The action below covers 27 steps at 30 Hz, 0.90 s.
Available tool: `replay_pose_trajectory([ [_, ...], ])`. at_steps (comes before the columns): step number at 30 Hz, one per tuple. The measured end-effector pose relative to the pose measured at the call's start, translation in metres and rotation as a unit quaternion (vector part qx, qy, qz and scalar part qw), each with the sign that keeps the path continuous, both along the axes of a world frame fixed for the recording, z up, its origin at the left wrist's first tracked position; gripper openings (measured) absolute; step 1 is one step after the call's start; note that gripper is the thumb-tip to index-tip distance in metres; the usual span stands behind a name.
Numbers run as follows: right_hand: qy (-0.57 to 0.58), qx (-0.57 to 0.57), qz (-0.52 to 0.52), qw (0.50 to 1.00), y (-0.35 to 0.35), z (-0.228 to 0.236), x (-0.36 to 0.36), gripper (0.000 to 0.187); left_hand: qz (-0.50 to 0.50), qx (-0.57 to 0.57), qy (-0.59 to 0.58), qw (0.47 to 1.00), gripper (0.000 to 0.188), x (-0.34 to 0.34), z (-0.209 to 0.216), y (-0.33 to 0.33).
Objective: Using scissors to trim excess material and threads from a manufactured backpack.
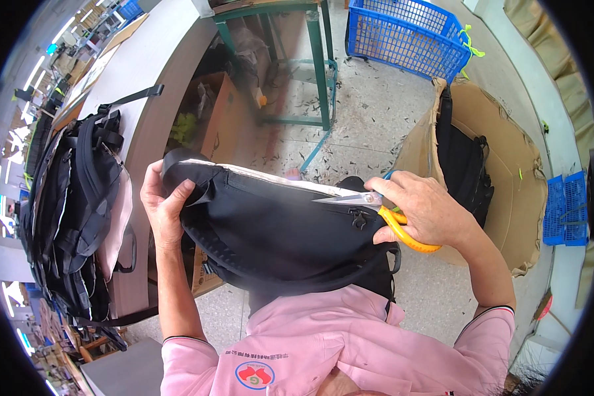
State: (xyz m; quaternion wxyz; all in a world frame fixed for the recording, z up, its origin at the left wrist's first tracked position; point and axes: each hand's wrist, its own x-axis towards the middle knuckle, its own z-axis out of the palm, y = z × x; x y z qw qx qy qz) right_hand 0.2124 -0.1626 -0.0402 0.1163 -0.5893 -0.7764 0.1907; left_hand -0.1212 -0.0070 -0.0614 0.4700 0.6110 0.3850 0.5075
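Observation:
A black fabric bag with a pale strip along its upper edge lies across in front of me. At the bag's left end my left hand is closed on the fabric, thumb on top. My right hand holds scissors with yellow-orange handles. Their blades point left and lie along the pale edge, near a zipper pull; whether they are parted is hard to make out. The bag's lower side rests close to my pink shirt.
Black bags are piled on the table at left. A large cardboard box with black bags inside stands at right. Beyond are a blue plastic crate and a green metal frame. Dark scraps litter the floor.

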Motion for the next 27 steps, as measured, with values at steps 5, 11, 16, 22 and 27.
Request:
replay_pose_trajectory([
  [5,0.025,0.026,0.04,0.999,0.006,0.0,-0.007,0.058,0.032,0.014,0.006,0.999,0.03,-0.007,0.003,-0.01],
  [11,0.067,0.03,0.051,0.996,0.002,-0.004,-0.013,0.052,0.054,0.028,0.028,0.998,0.031,-0.015,0.008,-0.023],
  [16,0.084,0.009,0.059,0.995,0.001,-0.002,-0.016,0.055,0.056,0.033,0.026,0.998,0.031,-0.021,0.009,-0.028],
  [22,-0.002,0.044,0.054,0.998,0.004,0.007,-0.024,0.065,0.055,0.029,0.0,0.998,0.031,-0.024,0.007,-0.031],
  [27,-0.001,0.034,0.044,0.998,0.003,0.001,-0.024,0.062,0.054,0.023,-0.001,0.998,0.033,-0.026,0.004,-0.031],
])
